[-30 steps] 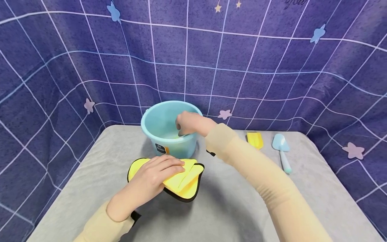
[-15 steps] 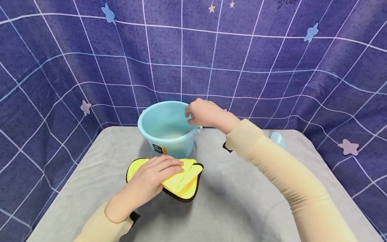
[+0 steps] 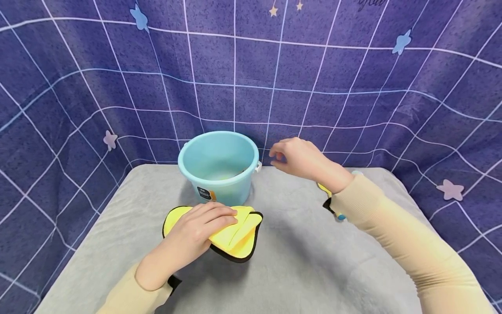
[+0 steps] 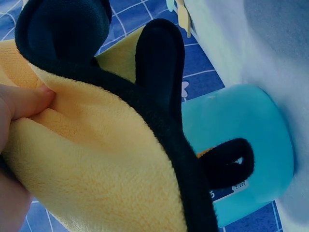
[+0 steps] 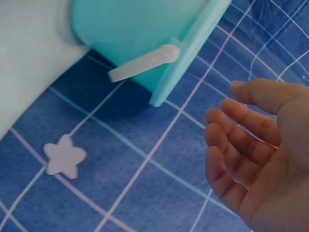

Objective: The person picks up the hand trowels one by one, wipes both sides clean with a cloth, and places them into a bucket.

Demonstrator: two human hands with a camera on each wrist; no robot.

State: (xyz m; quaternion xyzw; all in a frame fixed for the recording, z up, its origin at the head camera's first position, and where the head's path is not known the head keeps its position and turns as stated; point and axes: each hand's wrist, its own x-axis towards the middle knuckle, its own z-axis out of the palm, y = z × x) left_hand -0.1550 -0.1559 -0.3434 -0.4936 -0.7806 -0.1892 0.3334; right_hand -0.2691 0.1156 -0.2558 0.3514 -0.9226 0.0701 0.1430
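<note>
My left hand (image 3: 192,229) grips a yellow cloth (image 3: 244,245) with black edging, in front of the bucket. In the left wrist view the thumb (image 4: 34,101) presses into the folds of the cloth (image 4: 106,159). A light blue bucket (image 3: 235,192) stands upright behind it, with a small yellow-green thing (image 3: 225,178) showing low inside. Right of the bucket, my right hand (image 3: 303,160) hovers with nothing in its loosely bent fingers. From the right wrist, that hand (image 5: 263,154) appears apart from the bucket and its white handle (image 5: 145,63).
A yellow scoop (image 3: 324,189) lies on the grey cloth-covered table (image 3: 282,261), mostly hidden behind my right wrist. Beyond the sleeve, only a bit of a light blue trowel (image 3: 357,172) shows. A purple curtain (image 3: 215,100) with a grid pattern hangs behind and at both sides.
My right hand has come up out of the bucket and moved right, past the rim. The left hand and the yellow cloth have stayed in place.
</note>
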